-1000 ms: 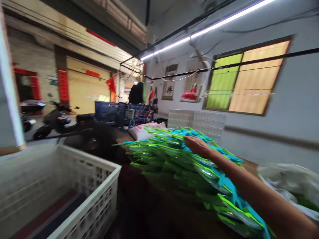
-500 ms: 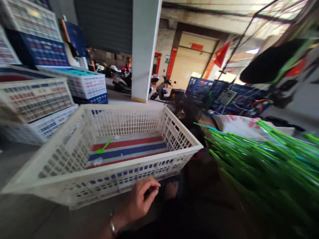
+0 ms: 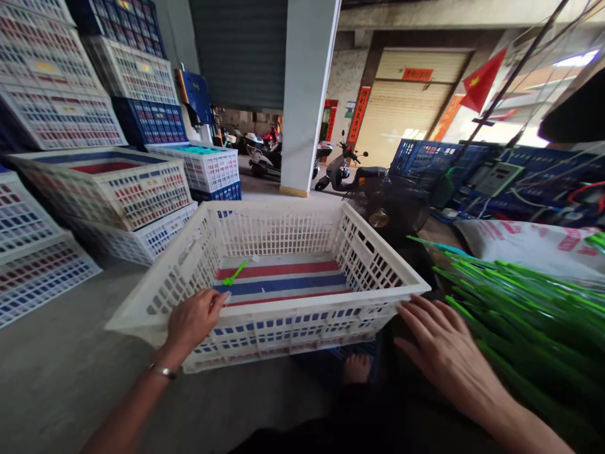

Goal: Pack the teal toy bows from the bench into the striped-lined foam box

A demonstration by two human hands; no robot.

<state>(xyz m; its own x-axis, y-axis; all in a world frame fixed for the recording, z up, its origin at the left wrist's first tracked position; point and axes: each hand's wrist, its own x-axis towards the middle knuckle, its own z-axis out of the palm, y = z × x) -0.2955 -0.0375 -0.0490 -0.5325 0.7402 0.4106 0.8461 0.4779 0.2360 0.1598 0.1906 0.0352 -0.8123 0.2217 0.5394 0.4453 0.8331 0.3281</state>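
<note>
Now left hand [image 3: 193, 318] curled over the near rim of the white crate [image 3: 265, 236], fingers closed on the plastic; right hand [image 3: 442, 347] flat and spread, fingertips at the crate's near right corner. Inside, one green piece [image 3: 235, 274] on striped lining. Just right, green stack [image 3: 534, 309]. Behind left, stacked crates [image 3: 104, 183].

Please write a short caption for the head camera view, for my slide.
Left hand grips the white crate rim; right hand lies open beside green packets.
</note>
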